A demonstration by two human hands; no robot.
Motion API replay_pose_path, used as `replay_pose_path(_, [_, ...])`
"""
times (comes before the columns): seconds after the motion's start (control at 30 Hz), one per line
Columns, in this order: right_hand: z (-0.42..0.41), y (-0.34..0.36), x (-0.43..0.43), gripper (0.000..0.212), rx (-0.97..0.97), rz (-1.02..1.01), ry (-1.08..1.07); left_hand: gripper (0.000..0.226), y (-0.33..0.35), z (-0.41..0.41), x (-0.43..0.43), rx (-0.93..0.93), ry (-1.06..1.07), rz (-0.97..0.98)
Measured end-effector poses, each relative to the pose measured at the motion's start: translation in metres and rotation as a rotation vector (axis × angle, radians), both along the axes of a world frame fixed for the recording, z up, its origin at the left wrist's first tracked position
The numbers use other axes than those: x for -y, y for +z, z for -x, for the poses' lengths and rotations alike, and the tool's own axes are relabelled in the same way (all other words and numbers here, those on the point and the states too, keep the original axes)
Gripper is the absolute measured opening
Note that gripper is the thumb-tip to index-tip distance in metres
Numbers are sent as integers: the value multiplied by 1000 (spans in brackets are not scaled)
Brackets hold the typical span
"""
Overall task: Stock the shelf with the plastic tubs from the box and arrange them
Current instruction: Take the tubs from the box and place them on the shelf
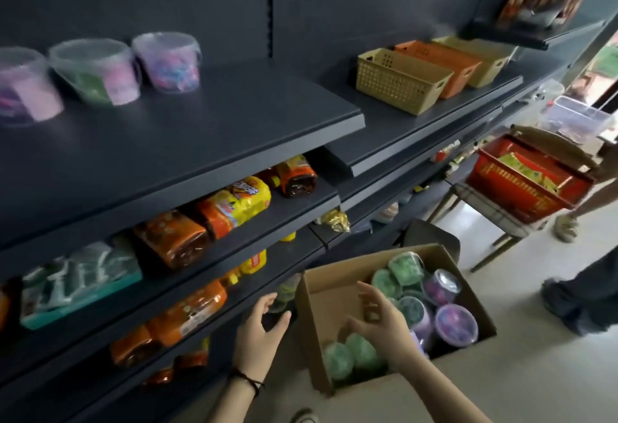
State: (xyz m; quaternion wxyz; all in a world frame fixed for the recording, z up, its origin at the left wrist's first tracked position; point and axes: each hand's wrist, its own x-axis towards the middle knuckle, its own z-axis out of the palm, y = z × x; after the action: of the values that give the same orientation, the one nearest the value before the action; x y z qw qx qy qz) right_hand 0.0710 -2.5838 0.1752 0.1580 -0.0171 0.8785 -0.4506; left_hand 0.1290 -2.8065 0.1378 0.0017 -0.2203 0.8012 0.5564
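- Going by how things lie, the job looks to be at an early stage. Three tubs (93,70) stand in a row on the shelf (217,115), high above and to the left of the box (314,339), and most of that shelf board is bare.
- Many more are in the box: a pile of green and purple tubs (434,295) fills its right side, and two green tubs (351,352) lie in its near corner.
- All of these are yet to be lifted out, set on the shelf and lined up with the three there.
- The left hand (262,325) is just outside the box's left wall, fingers spread, holding nothing.
- The right hand (378,319) hangs over the middle of the box, fingers loosely fanned and thumb apart, with nothing between them.
- The two green tubs lie just below the right hand, and the pile lies just to its right.
- The blur makes it impossible to tell whether the right hand touches any tub.
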Motion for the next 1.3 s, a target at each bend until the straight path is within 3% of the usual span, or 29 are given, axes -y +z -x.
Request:
replay_pose_path(0.17, [47, -63, -55, 82, 116, -25, -96, 42, -50, 48, -66, 152, -81, -109])
replay_pose_path(0.33, [78, -115, -120, 71, 242, -108, -110, 42, -89, 75, -123, 260, -72, -225])
replay_pose_path(0.43, [106, -147, -160, 81, 260, -154, -66, 43, -116, 92, -152, 296, -50, -211])
replay_pose_path(0.53, [137, -181, -192, 74, 289, -213, 7, 49, -145, 107, -185, 336, -9, -166])
replay_pose_path(0.77, [187, -254, -243, 91, 266, -332, 300, 101, -220, 122, -275, 468, 52, -262])
replay_pose_path(1.0, [220, -304, -243, 108, 212, -528, 576, 130, -263, 134, -328, 616, 44, -276])
replay_pose_path(1.13, [230, -304, -243, 112, 136, -621, 702, 121, -268, 136, -326, 627, 70, -258])
replay_pose_path(1.3, [238, -292, -243, 114, 114, -516, 621, 99, -272, 131, -293, 592, 379, -415])
